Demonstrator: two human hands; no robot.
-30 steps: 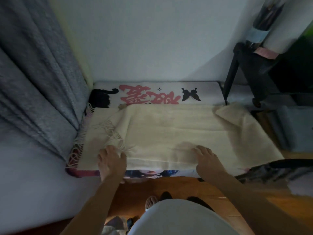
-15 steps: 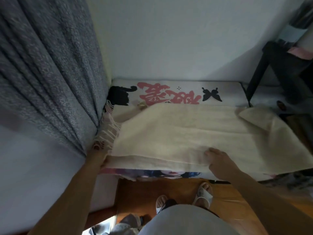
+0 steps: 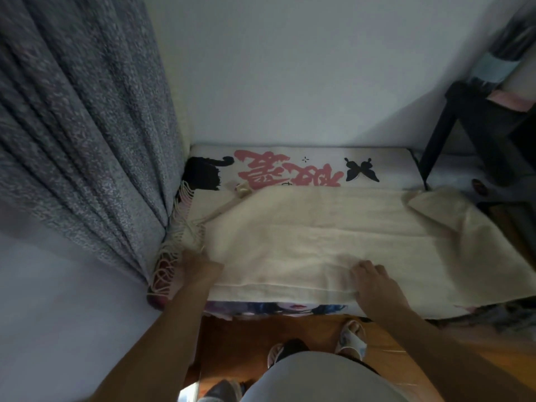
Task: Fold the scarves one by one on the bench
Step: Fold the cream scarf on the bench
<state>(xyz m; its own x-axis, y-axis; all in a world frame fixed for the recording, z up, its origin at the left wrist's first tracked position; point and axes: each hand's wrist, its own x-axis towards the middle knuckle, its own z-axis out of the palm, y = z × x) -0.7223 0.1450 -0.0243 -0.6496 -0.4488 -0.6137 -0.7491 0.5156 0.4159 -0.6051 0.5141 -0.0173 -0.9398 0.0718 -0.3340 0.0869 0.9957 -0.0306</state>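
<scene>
Head view, single entry. Cream scarf (image 3: pixel 333 242): lying spread flat along the bench (image 3: pixel 391 169), covering most of its top from the left end to past the right end, where a corner is folding back on itself; its near edge is running along the bench's front edge. Fringe (image 3: pixel 185 224): trailing off the scarf's left end, hanging against the curtain and down the bench's left corner. Left hand (image 3: pixel 197 264): reaching to the scarf's near-left corner beside the fringe; its fingers are tucking into or under the cloth and are hidden, so whether they are pinching it cannot be told. Right hand (image 3: pixel 374 281): lying palm down on the scarf near the front edge, fingers fairly straight and close together, pressing on the cloth. Bench cover: white, showing large pink characters (image 3: pixel 287 172), a black butterfly (image 3: pixel 361 171) and a black shape at the left back; a printed picture is showing on the front face below the scarf. Grey curtain (image 3: pixel 81 126): hanging at the left, crowding the bench's left end and touching the fringe. Black frame (image 3: pixel 475 123): standing close at the right, just beside the bench's far-right corner. White wall (image 3: pixel 290 68): standing behind. Wooden floor (image 3: pixel 246 332): lying below, with the person's sandalled feet (image 3: pixel 352 338) standing on it near the bench.
</scene>
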